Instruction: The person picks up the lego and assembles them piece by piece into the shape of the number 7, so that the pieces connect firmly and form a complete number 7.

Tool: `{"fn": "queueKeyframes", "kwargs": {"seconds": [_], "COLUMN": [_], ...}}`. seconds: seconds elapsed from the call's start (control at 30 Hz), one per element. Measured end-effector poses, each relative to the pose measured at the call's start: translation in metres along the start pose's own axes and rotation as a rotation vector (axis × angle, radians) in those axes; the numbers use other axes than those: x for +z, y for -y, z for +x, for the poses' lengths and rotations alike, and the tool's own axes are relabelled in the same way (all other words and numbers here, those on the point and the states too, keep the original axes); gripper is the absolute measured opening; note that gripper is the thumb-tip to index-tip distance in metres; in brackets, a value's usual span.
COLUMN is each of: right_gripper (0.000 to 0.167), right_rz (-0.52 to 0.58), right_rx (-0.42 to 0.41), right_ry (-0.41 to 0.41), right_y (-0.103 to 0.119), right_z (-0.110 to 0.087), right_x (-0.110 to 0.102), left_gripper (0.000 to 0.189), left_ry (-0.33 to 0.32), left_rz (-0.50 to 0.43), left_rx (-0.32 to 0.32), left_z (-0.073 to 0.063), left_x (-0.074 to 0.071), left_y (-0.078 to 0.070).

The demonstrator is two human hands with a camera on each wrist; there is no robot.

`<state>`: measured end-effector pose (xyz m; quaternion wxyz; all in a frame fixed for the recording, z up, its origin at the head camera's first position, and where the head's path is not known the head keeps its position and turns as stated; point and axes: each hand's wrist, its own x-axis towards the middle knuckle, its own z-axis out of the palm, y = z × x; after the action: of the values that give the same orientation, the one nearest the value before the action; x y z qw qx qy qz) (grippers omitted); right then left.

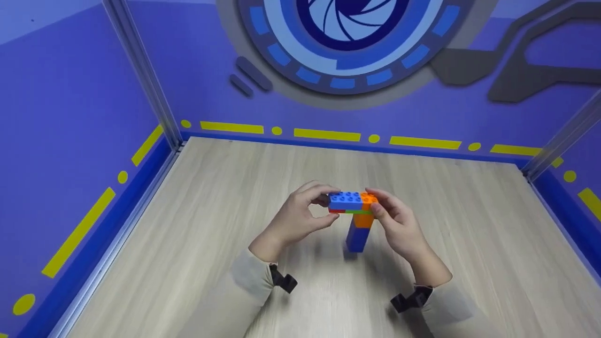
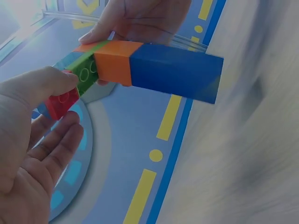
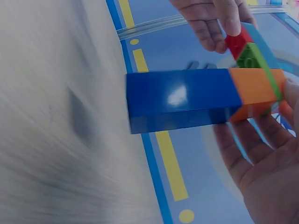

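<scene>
Both hands hold one joined assembly of toy building bricks. A blue studded brick (image 1: 346,202) and an orange studded brick (image 1: 369,201) lie side by side on top. Beneath them run a red piece (image 2: 63,102) and a green piece (image 2: 87,72). From the right end an orange block (image 3: 254,91) and a long dark blue block (image 3: 182,98) extend downward. My left hand (image 1: 293,216) pinches the left end, thumb below at the red piece and fingers above. My right hand (image 1: 404,230) grips the orange end, thumb in front and fingers behind.
A light wood-grain table (image 1: 216,188) lies under the hands, with the assembly's shadow on it. Purple-blue panels with yellow marks (image 1: 326,134) enclose the back and sides. Metal posts (image 1: 145,75) stand at the corners. Black wrist mounts (image 1: 283,280) sit at both cuffs.
</scene>
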<state>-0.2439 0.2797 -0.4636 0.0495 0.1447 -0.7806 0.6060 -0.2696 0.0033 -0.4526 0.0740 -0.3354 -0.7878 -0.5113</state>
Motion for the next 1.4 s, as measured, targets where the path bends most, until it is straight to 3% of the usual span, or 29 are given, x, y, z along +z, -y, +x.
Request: {"fn": "queueKeyframes", "kwargs": {"seconds": [0.17,0.3,0.5,0.83,1.07,1.4], "right_gripper": [0.034,0.028,0.026,0.039,0.047,0.05], "right_rz": [0.042,0.075,0.081,0.101,0.06,0.037], "right_rx": [-0.024,-0.003,0.018,0.129,0.129,0.141], "right_ry": [-0.12,-0.209,-0.254,-0.191,-0.115,-0.099], "right_y": [-0.003,-0.009,-0.018,-0.031,-0.038,-0.049], "right_z": [-0.001,-0.002,-0.002,0.0,-0.001,0.002], "right_x": [0.006,0.011,0.016,0.017,0.016,0.014], "left_gripper": [0.044,0.047,0.046,0.041,0.04,0.044], "left_ry": [-0.057,-0.063,-0.084,-0.138,-0.142,-0.174], "left_rz": [0.012,0.015,-0.003,-0.022,-0.065,-0.073], "left_rx": [0.02,0.009,0.009,-0.076,-0.16,-0.232], "left_z": [-0.001,-0.002,-0.002,-0.004,-0.005,-0.006], "left_x": [0.003,0.006,0.011,0.02,0.024,0.027], "left_y": [0.003,0.008,0.015,0.027,0.036,0.046]}}
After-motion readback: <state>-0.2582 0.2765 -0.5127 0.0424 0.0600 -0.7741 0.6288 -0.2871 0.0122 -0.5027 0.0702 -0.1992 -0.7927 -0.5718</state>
